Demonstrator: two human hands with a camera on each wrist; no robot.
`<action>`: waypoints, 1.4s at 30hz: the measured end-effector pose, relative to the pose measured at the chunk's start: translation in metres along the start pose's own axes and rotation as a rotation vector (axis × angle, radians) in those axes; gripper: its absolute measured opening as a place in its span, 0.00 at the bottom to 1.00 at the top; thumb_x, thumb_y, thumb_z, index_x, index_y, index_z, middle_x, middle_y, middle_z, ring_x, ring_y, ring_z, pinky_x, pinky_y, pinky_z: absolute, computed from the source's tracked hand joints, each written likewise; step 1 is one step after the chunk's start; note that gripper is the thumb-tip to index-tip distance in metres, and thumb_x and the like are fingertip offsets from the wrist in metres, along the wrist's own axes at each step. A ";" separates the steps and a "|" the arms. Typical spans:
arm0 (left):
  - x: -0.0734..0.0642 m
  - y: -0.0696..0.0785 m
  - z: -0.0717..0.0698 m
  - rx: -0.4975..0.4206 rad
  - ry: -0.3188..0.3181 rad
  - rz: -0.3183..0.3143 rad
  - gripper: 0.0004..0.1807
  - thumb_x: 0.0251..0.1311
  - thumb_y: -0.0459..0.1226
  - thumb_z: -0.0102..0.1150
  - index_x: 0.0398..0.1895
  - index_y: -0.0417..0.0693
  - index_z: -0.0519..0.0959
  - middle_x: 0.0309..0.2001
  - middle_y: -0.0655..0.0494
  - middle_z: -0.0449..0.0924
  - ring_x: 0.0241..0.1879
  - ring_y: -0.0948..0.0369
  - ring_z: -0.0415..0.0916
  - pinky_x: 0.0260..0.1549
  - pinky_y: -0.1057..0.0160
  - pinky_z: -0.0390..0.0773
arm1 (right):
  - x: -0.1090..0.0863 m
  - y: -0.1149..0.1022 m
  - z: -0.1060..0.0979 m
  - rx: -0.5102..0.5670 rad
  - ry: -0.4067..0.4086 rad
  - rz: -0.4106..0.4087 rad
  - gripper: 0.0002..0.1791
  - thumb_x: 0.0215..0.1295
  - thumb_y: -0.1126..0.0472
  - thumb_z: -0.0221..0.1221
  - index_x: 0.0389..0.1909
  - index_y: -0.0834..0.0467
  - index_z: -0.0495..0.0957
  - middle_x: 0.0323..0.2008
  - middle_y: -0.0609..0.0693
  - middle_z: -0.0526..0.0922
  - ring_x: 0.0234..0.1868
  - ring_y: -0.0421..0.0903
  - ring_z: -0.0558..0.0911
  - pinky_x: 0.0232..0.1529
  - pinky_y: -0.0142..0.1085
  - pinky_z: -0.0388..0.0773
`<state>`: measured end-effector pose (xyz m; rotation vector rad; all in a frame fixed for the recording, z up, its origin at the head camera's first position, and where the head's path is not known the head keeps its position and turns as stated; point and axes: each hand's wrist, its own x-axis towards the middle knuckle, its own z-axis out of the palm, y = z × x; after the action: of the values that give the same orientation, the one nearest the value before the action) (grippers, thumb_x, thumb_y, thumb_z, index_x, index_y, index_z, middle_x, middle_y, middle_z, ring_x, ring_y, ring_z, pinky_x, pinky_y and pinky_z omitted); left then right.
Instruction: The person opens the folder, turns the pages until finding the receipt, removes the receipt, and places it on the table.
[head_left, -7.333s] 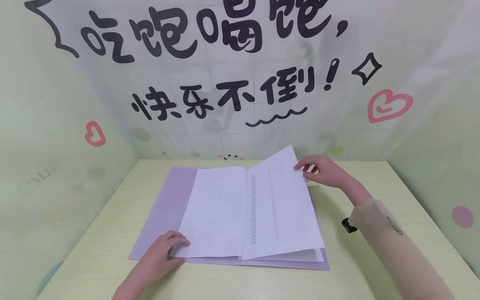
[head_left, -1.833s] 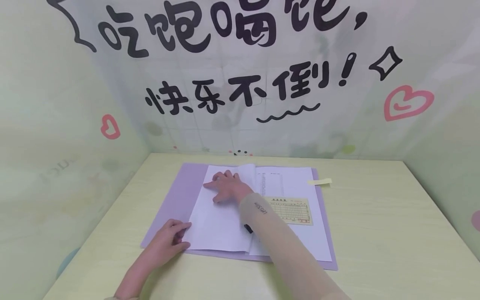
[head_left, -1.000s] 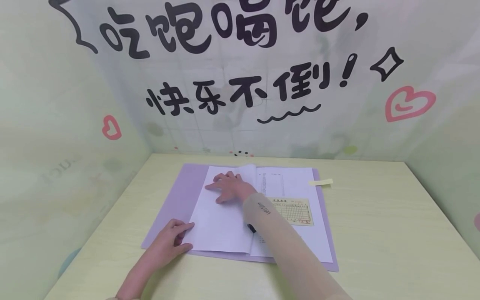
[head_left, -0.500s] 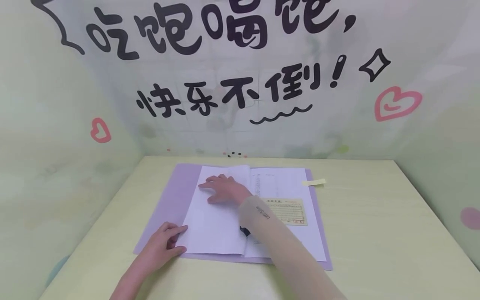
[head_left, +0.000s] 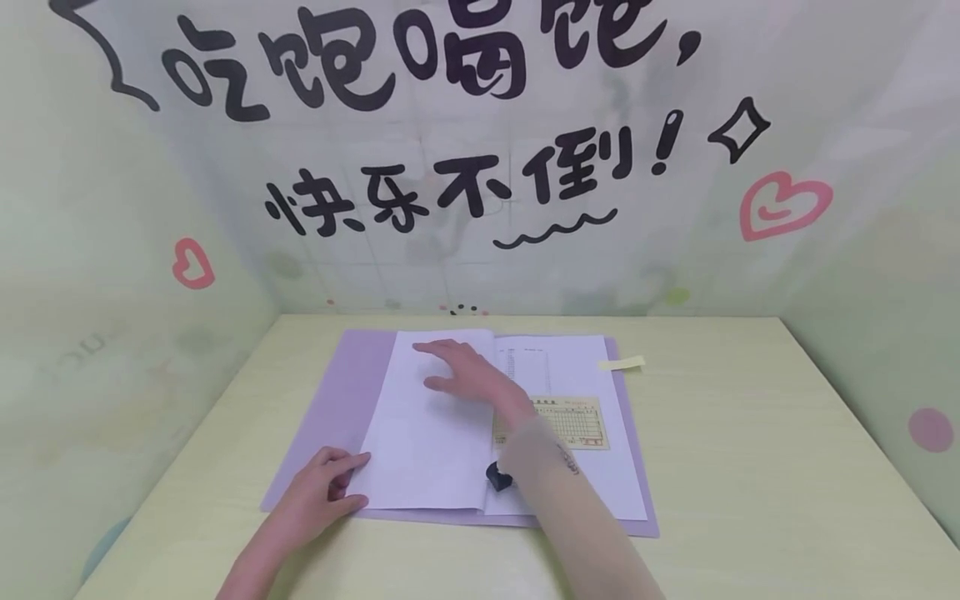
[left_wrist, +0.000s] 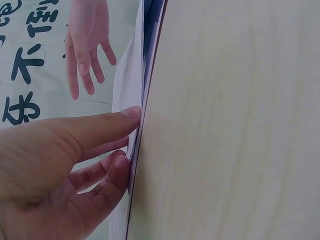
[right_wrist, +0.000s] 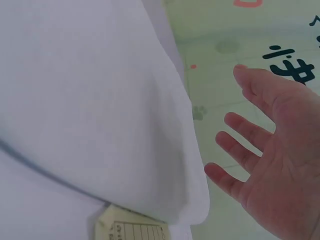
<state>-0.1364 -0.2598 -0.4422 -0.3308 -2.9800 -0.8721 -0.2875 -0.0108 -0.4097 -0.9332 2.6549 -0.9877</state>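
An open purple folder (head_left: pixel 363 379) lies on the table, with white sheets in it. My left hand (head_left: pixel 315 492) rests at the near left corner of the turned page (head_left: pixel 420 458), fingertips touching its edge; in the left wrist view the left hand (left_wrist: pixel 75 160) lies along the sheets' edge. Over the upper part of that page hovers my right hand (head_left: pixel 472 371), holding nothing. In the right wrist view the right hand (right_wrist: pixel 280 145) is spread, apart from the paper. A yellowish printed slip (head_left: pixel 573 425) lies on the right page (head_left: pixel 622 483), partly behind the right forearm.
A pale yellow strip (head_left: pixel 622 363) sticks out past the folder's right edge. A light wooden table (head_left: pixel 750 467) bears the folder. Printed wall sheeting (head_left: pixel 420 275) encloses the back and both sides. A black object (head_left: pixel 497 477) shows at the right sleeve.
The page my right hand was lifting now lies on the left side, uncovering the slip and strip. Lately the right hand has risen from that page; the left hand stays at the corner.
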 end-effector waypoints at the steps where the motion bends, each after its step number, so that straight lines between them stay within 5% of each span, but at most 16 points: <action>1: 0.000 0.000 0.000 -0.002 -0.002 0.003 0.29 0.42 0.35 0.72 0.53 0.43 0.78 0.40 0.55 0.71 0.32 0.70 0.65 0.31 0.73 0.73 | -0.004 0.002 -0.001 0.029 0.019 0.001 0.32 0.66 0.50 0.55 0.69 0.40 0.57 0.69 0.41 0.61 0.71 0.45 0.58 0.71 0.43 0.56; 12: 0.000 0.001 0.000 -0.004 -0.005 0.011 0.30 0.43 0.35 0.71 0.54 0.42 0.77 0.39 0.55 0.70 0.31 0.70 0.64 0.31 0.73 0.72 | -0.058 0.026 -0.006 0.243 0.206 0.160 0.27 0.66 0.48 0.54 0.65 0.32 0.61 0.66 0.37 0.64 0.65 0.45 0.67 0.64 0.47 0.65; 16: 0.000 0.001 0.000 0.000 0.001 0.016 0.29 0.42 0.35 0.72 0.54 0.42 0.78 0.39 0.55 0.71 0.31 0.71 0.64 0.31 0.73 0.72 | -0.077 0.034 -0.014 0.251 0.258 0.208 0.26 0.66 0.48 0.54 0.63 0.30 0.62 0.65 0.36 0.65 0.64 0.43 0.68 0.63 0.45 0.67; 30: -0.001 0.002 0.001 0.007 0.019 0.035 0.29 0.43 0.35 0.72 0.53 0.43 0.78 0.40 0.55 0.71 0.31 0.71 0.64 0.30 0.73 0.71 | -0.141 0.065 -0.052 0.207 0.394 0.307 0.27 0.63 0.54 0.58 0.64 0.46 0.66 0.60 0.51 0.72 0.59 0.51 0.71 0.58 0.49 0.70; 36: -0.001 0.002 0.001 -0.003 0.022 0.040 0.28 0.43 0.34 0.71 0.53 0.42 0.78 0.39 0.55 0.70 0.31 0.71 0.64 0.30 0.73 0.71 | -0.163 0.080 -0.058 0.219 0.419 0.381 0.29 0.61 0.56 0.60 0.64 0.50 0.66 0.58 0.57 0.73 0.57 0.55 0.71 0.56 0.50 0.70; 42: -0.001 0.002 0.002 0.013 0.019 0.032 0.29 0.42 0.34 0.71 0.53 0.42 0.78 0.41 0.54 0.71 0.31 0.70 0.64 0.30 0.73 0.72 | -0.177 0.095 -0.059 0.188 0.358 0.460 0.34 0.56 0.54 0.64 0.64 0.54 0.66 0.53 0.58 0.73 0.52 0.54 0.71 0.52 0.46 0.70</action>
<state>-0.1354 -0.2574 -0.4430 -0.3669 -2.9530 -0.8481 -0.2154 0.1837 -0.4359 -0.0952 2.7873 -1.3429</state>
